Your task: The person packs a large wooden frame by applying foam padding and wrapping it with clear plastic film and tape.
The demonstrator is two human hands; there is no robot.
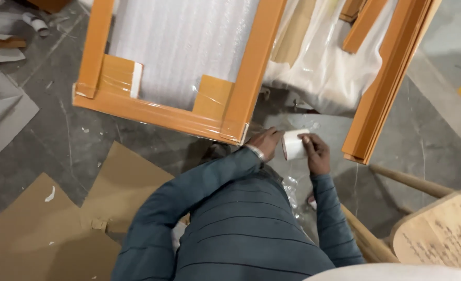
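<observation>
done: frame (157, 112) corners were taped, foam (183, 41) fitted | hands: tape roll (294, 144) was gripped by left hand (266, 143) and right hand (315, 153), both closed on it | left: further taping judged outstanding

The orange wooden frame (188, 112) is cut off by the top edge. Foam sheet (183, 41) hides its inner panel. The left hand (266, 141) and right hand (315, 153) cover the ends of the white tape roll (294, 144). The wooden chair (441, 229) is cut off at right.
</observation>
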